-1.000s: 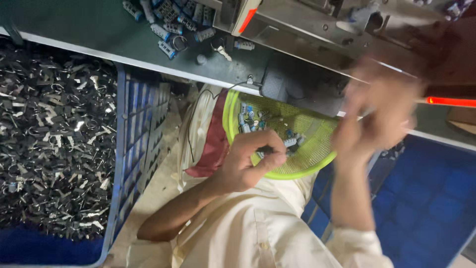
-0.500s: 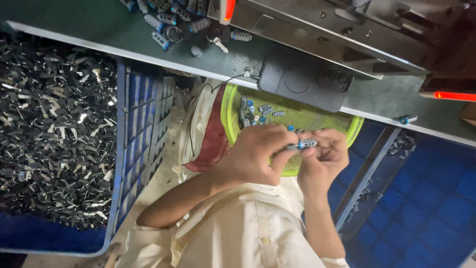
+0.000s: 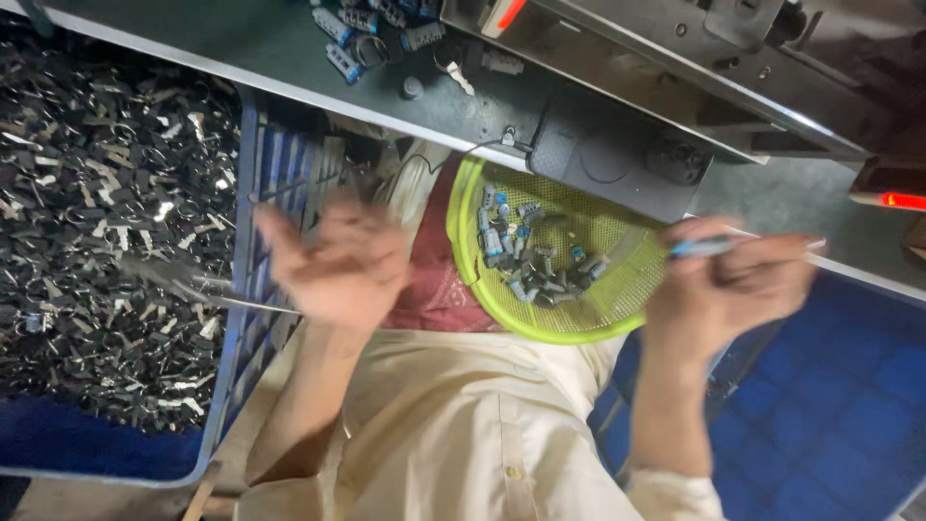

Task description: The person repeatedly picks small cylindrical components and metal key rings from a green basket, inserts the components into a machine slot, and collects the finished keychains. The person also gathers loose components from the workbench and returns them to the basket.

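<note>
The left hand (image 3: 333,260) is held raised, blurred, fingers spread and empty; the right hand (image 3: 738,280) is closed in a pinching grip.

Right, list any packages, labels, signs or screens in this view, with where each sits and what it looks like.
Red lit indicator: right edge, on the dark machine; a narrow glowing red bar.
Red-orange marker: top centre, on the grey metal housing; a small slanted strip.
No packages or screens show; nothing else clearly reads as a label.
</note>
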